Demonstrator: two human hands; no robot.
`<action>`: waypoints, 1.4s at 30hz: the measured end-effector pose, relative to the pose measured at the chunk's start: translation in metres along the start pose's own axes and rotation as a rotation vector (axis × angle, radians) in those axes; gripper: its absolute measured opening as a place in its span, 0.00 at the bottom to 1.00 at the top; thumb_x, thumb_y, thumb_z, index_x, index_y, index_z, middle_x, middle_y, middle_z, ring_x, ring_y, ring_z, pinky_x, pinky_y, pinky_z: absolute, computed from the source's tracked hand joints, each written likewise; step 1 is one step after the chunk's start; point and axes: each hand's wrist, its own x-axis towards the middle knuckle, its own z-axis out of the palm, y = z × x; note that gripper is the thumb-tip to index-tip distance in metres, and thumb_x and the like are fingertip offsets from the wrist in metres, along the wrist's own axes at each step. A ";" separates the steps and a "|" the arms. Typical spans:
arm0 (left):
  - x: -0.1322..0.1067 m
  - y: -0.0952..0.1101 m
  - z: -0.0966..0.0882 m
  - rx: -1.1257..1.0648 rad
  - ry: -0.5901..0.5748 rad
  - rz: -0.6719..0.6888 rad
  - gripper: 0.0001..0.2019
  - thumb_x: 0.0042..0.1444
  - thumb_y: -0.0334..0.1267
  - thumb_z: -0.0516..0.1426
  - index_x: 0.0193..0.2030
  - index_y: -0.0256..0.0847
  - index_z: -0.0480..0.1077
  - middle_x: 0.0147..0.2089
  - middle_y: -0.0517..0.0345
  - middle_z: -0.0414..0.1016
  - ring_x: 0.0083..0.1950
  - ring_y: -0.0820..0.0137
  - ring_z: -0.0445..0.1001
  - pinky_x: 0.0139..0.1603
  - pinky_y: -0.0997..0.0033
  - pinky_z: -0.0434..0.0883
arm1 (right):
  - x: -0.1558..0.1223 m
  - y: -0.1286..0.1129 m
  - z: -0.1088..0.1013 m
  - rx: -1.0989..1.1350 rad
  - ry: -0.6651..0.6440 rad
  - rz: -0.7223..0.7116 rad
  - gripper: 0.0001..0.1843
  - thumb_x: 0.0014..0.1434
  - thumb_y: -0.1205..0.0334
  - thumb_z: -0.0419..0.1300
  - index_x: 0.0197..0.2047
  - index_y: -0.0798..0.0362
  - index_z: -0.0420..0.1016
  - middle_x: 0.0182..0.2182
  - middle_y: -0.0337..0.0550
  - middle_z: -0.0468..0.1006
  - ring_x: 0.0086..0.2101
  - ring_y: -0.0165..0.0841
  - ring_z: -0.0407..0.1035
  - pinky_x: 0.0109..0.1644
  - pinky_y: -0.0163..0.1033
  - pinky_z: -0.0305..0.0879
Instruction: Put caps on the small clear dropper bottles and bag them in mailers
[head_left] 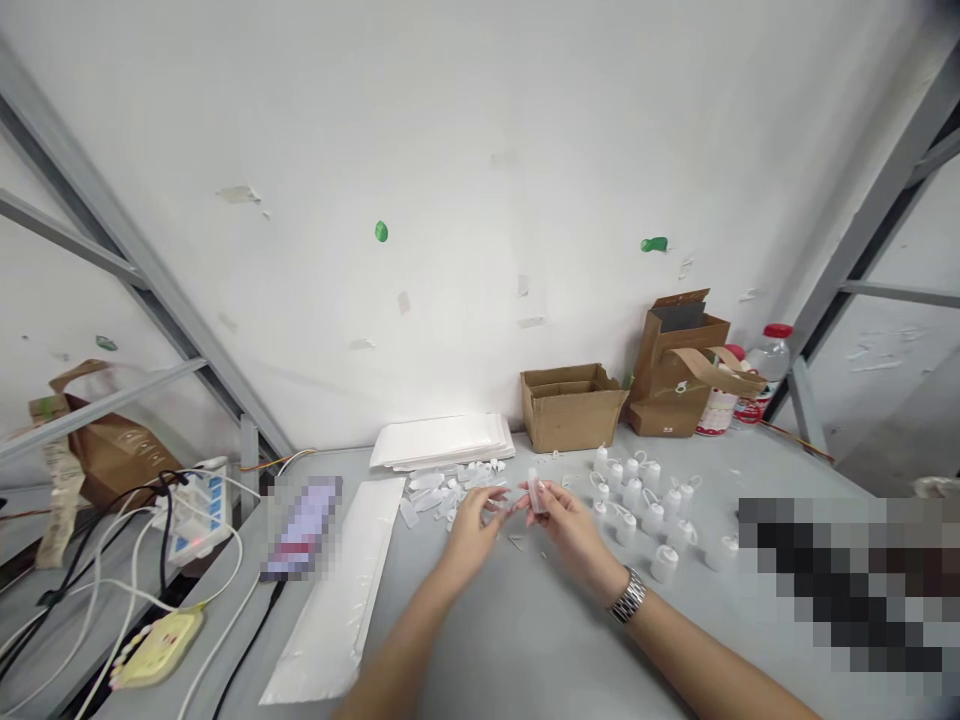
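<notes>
My right hand (564,515), with a metal watch (628,595) on its wrist, grips a small translucent plastic tube (534,490) held upright between thumb and fingers. Just left of it is my left hand (476,520), thumb and fingertips drawn together near the tube; what they pinch is too small to make out. Behind my left hand lies a loose heap of small white translucent plastic parts (431,490). To the right of my right hand stand several small white bottles (652,517), many with looped straps at their caps.
White flat packets (442,443) and an open cardboard box (574,415) sit against the wall. A brown paper bag (664,385) and a red-capped bottle (769,365) stand at back right. Left are a white sheet (341,600), a phone (304,525), a power strip (196,515) and cables.
</notes>
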 end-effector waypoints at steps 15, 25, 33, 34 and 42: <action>-0.001 0.005 -0.002 -0.342 0.203 -0.109 0.06 0.47 0.38 0.57 0.31 0.39 0.71 0.30 0.56 0.75 0.35 0.67 0.72 0.41 0.66 0.65 | 0.001 0.006 -0.006 -0.389 0.124 -0.096 0.22 0.47 0.44 0.60 0.36 0.54 0.72 0.26 0.39 0.72 0.24 0.30 0.62 0.32 0.37 0.60; -0.005 0.006 -0.002 -0.689 0.274 -0.186 0.09 0.40 0.41 0.63 0.28 0.38 0.74 0.35 0.52 0.78 0.42 0.64 0.73 0.48 0.65 0.62 | -0.011 0.018 0.014 -0.420 -0.074 0.078 0.23 0.44 0.43 0.62 0.33 0.55 0.74 0.25 0.40 0.73 0.22 0.28 0.60 0.24 0.34 0.58; -0.005 0.005 -0.001 -0.638 0.257 -0.235 0.10 0.41 0.42 0.62 0.29 0.38 0.75 0.36 0.51 0.78 0.41 0.64 0.73 0.46 0.66 0.64 | -0.008 0.020 0.007 -0.403 -0.081 0.069 0.20 0.46 0.46 0.62 0.33 0.54 0.75 0.25 0.40 0.74 0.23 0.28 0.61 0.24 0.34 0.58; -0.005 0.006 -0.001 -0.636 0.254 -0.233 0.10 0.41 0.42 0.62 0.30 0.38 0.75 0.36 0.51 0.78 0.41 0.64 0.73 0.45 0.66 0.64 | -0.009 0.020 0.008 -0.398 -0.088 0.070 0.19 0.45 0.46 0.62 0.32 0.55 0.75 0.25 0.40 0.74 0.23 0.28 0.61 0.24 0.34 0.57; -0.007 0.013 -0.004 -0.530 0.149 -0.146 0.15 0.49 0.47 0.56 0.32 0.38 0.76 0.38 0.50 0.78 0.42 0.63 0.73 0.46 0.65 0.65 | -0.011 0.011 0.006 -0.095 -0.241 0.196 0.17 0.48 0.49 0.62 0.27 0.56 0.76 0.25 0.40 0.74 0.18 0.21 0.52 0.26 0.33 0.51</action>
